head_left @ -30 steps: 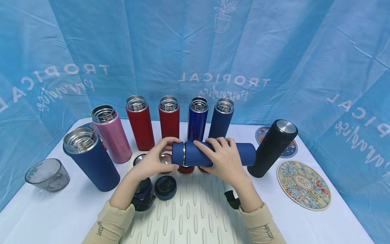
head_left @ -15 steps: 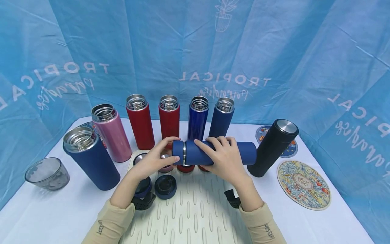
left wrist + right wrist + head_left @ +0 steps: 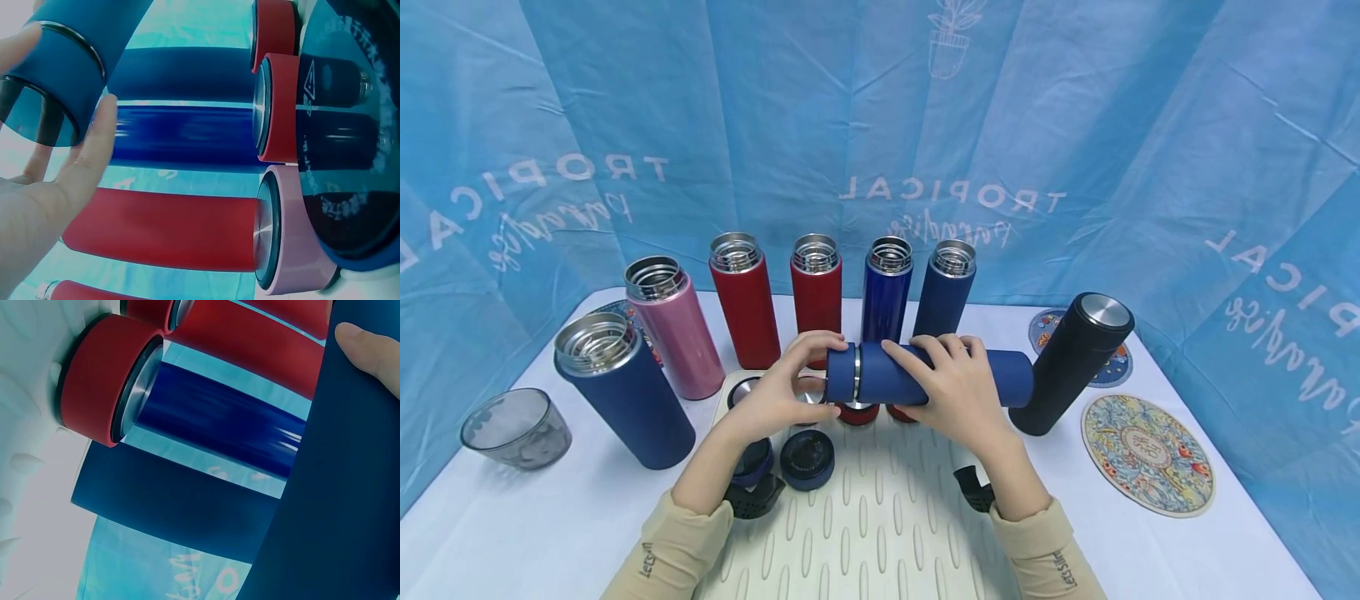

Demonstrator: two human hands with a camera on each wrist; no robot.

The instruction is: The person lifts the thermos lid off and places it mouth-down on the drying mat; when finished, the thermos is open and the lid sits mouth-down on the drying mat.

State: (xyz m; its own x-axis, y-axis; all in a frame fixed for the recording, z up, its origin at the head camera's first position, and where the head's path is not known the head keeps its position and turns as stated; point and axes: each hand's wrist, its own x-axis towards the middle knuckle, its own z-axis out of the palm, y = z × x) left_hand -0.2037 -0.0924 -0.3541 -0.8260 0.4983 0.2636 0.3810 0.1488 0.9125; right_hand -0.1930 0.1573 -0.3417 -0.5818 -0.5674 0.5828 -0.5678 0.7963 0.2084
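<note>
My right hand [image 3: 951, 387] grips a navy thermos [image 3: 895, 375], holding it level above the ribbed mat. The thermos lid [image 3: 841, 372], with a silver ring beside it, points left. My left hand [image 3: 778, 387] curls its fingers round this lid; its thumb lies at the lower edge, and whether the thumb touches is unclear. In the left wrist view, one fingertip rests on the lid near the ring. The right wrist view shows the right thumb [image 3: 369, 353] along the bottle's side. Below the hands, red lids [image 3: 857, 414] and a navy lid [image 3: 807, 458] lie on the mat.
Behind stand lidless bottles: pink [image 3: 677, 333], red [image 3: 747, 308], blue [image 3: 886, 300] and navy [image 3: 945, 292]. A wide navy bottle [image 3: 632, 400] and grey glass [image 3: 520, 429] are left. A black thermos [image 3: 1067, 375] and round coaster [image 3: 1147, 457] are right, beyond the cream mat [image 3: 865, 533].
My left thumb moved up over the lid's side, then back down to its lower edge. The navy thermos shifted very slightly right, still held level by the right hand.
</note>
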